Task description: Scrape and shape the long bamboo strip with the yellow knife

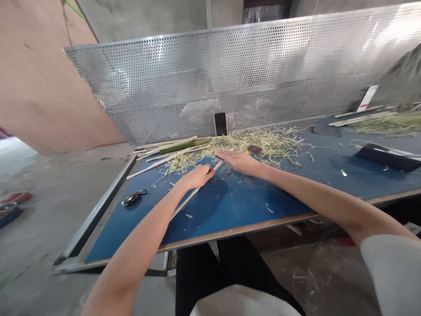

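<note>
A long pale bamboo strip (pixel 186 202) slants across the blue tabletop, its near end low on the left. My left hand (pixel 199 176) is closed round the strip partway along. My right hand (pixel 241 163) is palm down at the strip's far end, fingers pressed together over it; what lies beneath them is hidden. Just beyond both hands spreads a heap of thin bamboo shavings (pixel 276 141). A small brown block (pixel 254 149) rests among the shavings beside my right hand.
Bamboo strips and a green bamboo piece (pixel 186 145) lie at the back left. A phone (pixel 220 124) leans on the perforated metal screen (pixel 184 83). A black key fob (pixel 133 198) sits near the left edge. A dark box-like object (pixel 388 158) is at the right.
</note>
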`<state>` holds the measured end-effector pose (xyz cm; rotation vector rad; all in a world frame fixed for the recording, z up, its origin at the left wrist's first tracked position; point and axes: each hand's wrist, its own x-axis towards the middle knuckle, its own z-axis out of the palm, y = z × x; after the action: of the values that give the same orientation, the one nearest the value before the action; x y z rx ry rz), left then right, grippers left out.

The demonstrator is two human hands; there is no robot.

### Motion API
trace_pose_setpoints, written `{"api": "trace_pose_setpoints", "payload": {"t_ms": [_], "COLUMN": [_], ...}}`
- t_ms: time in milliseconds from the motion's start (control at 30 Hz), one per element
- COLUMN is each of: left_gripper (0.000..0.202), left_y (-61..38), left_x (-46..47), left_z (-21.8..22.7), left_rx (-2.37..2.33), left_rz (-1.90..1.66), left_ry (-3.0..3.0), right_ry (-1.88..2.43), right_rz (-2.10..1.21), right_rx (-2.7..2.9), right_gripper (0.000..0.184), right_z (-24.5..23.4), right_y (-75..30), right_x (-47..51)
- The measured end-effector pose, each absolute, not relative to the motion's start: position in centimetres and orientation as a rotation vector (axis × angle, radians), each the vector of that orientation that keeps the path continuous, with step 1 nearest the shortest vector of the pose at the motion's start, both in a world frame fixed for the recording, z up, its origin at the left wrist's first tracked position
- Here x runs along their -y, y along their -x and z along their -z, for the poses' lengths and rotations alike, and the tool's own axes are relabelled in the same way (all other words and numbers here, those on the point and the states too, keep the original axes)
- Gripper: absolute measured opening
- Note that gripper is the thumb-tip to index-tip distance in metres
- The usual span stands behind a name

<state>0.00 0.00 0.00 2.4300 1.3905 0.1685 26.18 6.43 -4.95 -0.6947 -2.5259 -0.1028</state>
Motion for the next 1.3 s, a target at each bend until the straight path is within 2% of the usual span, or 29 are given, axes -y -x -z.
{"api": "trace_pose_setpoints", "payload": {"t_ms": [133,233,333,467,600,833,1067,1300], "left_gripper": [0.03,0.034,0.035,0.026,0.03,0.032,0.024,0.039], "left_y": [0.7,0.5,0.1,-0.3,-0.5,-0.4,-0.4,-0.8], "left_x": [-1.3,-2.0,-2.2,-2.0,-1.9,-1.9,-2.1,-2.2], "left_z": [0.9,2.1,3.2,3.9,4.1,4.3,4.1,3.6], "left_rx": [-1.166,-1.101,-1.104,-1.082,-1.067,-1.112,-1.148,-1.184], "left_rz": [-0.408,-0.516,-0.538,-0.579,-0.627,-0.65,-0.648,-0.582], "left_ry": [-1.871,-1.57,-1.531,-1.545,-1.595,-1.608,-1.539,-1.4], "right_ry": [0.79,0.802,0.752,0.603,0.502,0.859,0.548,0.865], "right_rz": [0.153,0.131,0.123,0.122,0.082,0.018,0.024,0.032], "right_rx": [2.434,2.462,2.524,2.598,2.651,2.498,2.669,2.502], "right_gripper": [0.062,0.063,0.066,0.076,0.081,0.079,0.077,0.065], "right_z": [4.1,4.7,6.1,7.0,6.7,7.2,6.7,6.9], "right_y": [-24.9,-24.1,-23.7,-23.9,-24.4,-25.1,-24.2,-25.2], "right_x": [-8.6,-9.2,-8.5,-6.8,-6.7,-9.4,-7.3,-8.7]}}
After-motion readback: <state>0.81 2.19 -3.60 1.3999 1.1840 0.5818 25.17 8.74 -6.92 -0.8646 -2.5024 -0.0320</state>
